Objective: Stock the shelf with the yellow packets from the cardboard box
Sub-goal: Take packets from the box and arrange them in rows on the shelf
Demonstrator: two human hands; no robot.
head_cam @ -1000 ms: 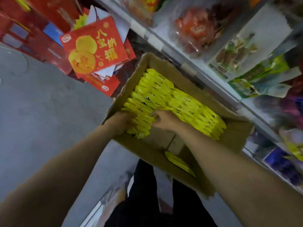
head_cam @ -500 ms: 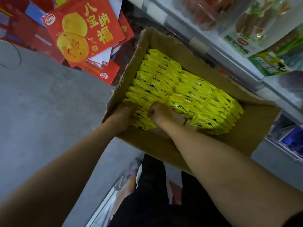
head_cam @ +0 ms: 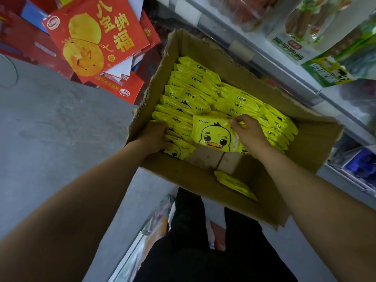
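An open cardboard box [head_cam: 205,182] stands on the floor below me, holding two rows of upright yellow packets [head_cam: 195,92]. My right hand [head_cam: 249,133] pinches one yellow packet with a duck face [head_cam: 213,135] by its top edge, tilted up so its front shows. My left hand [head_cam: 155,137] grips the near end of the left row of packets, fingers curled over them by the box's left wall. One more yellow packet [head_cam: 234,185] lies flat in the bare near part of the box.
A white shelf [head_cam: 270,55] runs along the right with bagged goods on it. Red gift boxes [head_cam: 97,39] lean at the upper left behind the box. Grey floor [head_cam: 50,129] spreads to the left. My dark trousers [head_cam: 203,251] are below.
My right hand has pulled one packet up out of the stack and turned its duck face toward me. The left hand stays on the left row. The view has moved closer to the box.
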